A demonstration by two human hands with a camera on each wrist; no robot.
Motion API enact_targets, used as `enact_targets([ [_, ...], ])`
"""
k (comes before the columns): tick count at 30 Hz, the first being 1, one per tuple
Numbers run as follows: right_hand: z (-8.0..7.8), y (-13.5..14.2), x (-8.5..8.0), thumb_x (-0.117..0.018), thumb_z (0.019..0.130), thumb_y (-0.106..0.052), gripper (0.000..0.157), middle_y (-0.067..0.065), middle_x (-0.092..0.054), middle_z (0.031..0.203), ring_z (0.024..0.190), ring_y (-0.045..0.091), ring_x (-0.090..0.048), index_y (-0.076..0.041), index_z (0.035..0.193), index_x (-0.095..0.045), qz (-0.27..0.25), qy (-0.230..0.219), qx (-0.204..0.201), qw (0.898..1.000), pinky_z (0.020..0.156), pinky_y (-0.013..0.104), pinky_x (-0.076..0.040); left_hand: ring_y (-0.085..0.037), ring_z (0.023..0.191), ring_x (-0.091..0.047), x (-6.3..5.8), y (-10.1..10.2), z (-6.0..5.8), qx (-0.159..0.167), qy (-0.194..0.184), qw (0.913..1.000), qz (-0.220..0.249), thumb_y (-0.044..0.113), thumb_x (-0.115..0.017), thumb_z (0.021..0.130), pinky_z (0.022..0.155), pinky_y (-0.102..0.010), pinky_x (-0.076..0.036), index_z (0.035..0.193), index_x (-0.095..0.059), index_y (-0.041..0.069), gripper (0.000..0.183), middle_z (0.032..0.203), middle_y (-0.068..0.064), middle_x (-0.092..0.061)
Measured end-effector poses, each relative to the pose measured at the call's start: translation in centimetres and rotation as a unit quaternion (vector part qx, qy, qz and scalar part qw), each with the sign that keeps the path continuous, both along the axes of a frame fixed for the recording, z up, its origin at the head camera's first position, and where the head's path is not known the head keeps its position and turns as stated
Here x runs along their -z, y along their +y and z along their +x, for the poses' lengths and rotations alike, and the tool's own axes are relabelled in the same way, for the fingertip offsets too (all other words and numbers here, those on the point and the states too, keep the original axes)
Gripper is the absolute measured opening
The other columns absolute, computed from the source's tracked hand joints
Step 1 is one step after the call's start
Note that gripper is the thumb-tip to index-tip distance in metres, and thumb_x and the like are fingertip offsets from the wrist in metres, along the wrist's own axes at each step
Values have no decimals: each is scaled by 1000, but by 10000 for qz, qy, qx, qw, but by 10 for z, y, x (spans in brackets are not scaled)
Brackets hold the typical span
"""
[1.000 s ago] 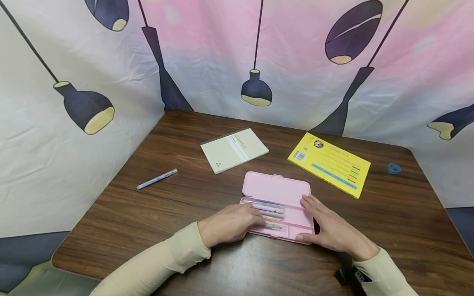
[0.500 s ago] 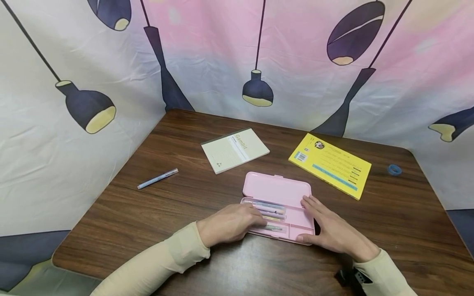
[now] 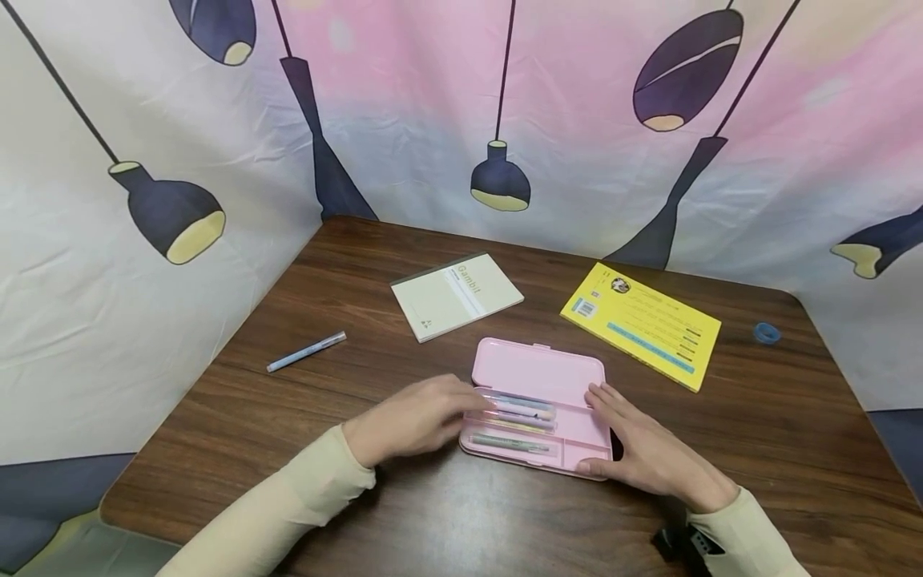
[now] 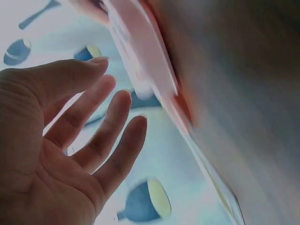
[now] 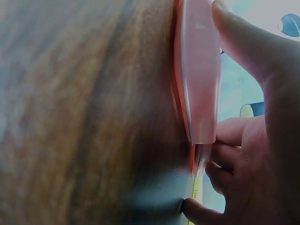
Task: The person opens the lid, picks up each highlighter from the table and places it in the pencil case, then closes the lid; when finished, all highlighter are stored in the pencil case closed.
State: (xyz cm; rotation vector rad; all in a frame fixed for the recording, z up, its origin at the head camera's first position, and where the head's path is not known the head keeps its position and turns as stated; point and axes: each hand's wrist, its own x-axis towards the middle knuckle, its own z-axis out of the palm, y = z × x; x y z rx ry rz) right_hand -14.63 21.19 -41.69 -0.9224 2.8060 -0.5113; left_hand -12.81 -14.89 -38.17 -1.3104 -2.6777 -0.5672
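Observation:
A pink pencil case (image 3: pixel 537 369) lies on the table with its lid folded back. Several pens (image 3: pixel 522 413) fill its long left compartment; a greenish pen (image 3: pixel 508 443) lies in the narrow front one. At the case's left end hovers my left hand (image 3: pixel 421 417), its fingertips overlapping the pens' left ends. In the left wrist view that hand (image 4: pixel 70 140) has loosely bent, spread fingers and nothing between them. My right hand (image 3: pixel 652 449) holds the case's right end, thumb at the front corner, fingers by the lid hinge. From the right wrist, fingertips (image 5: pixel 220 154) meet the case's side.
Behind the case lie a cream notebook (image 3: pixel 457 296) and a yellow book (image 3: pixel 642 324). A blue tape roll (image 3: pixel 767 333) sits far right. On the left side of the table is a blue pen (image 3: pixel 306 352). A printed cloth (image 3: pixel 425 96) hangs behind.
My left hand has drawn back left and slightly up, out of the case's front compartment, and the greenish pen there is now uncovered. My right hand stays put.

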Motion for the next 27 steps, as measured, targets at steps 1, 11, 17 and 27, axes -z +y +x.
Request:
enact_targets([
  [1, 0, 0, 1, -63, 80, -75, 105, 10, -32, 161, 150, 31, -25, -5, 154, -36, -12, 10, -2, 10000, 112, 50, -33, -15, 111, -62, -1, -6, -2, -105, -14, 9999, 58, 4, -71, 88, 98, -32, -50, 125, -70, 12, 38, 120, 2, -70],
  [11, -1, -2, 1, -63, 79, -76, 107, 10, -31, 161, 150, 30, -25, -4, 154, -37, 18, -16, -18, 10000, 112, 52, -33, -30, 120, -60, -13, -88, -23, -1765, -88, 9841, 159, 2, -74, 87, 102, -48, -46, 132, -64, 7, 47, 130, -10, -65],
  [17, -1, -1, -1, -62, 80, -75, 106, 13, -32, 161, 149, 33, -27, -3, 153, -37, 11, 69, -71, 10000, 111, 54, -34, -38, 123, -57, -15, -129, -23, -2470, -321, 9684, 106, 0, -72, 87, 101, -54, -45, 137, -60, 5, 52, 134, -16, -62],
  [27, -1, -1, 0, -59, 77, -80, 110, 8, -29, 162, 150, 30, -24, -6, 154, -36, 122, -67, 110, 9998, 112, 52, -32, -45, 126, -51, -7, -179, -14, -3161, -853, 9446, -237, 1, -72, 87, 101, -59, -42, 143, -52, 1, 59, 139, -24, -55],
])
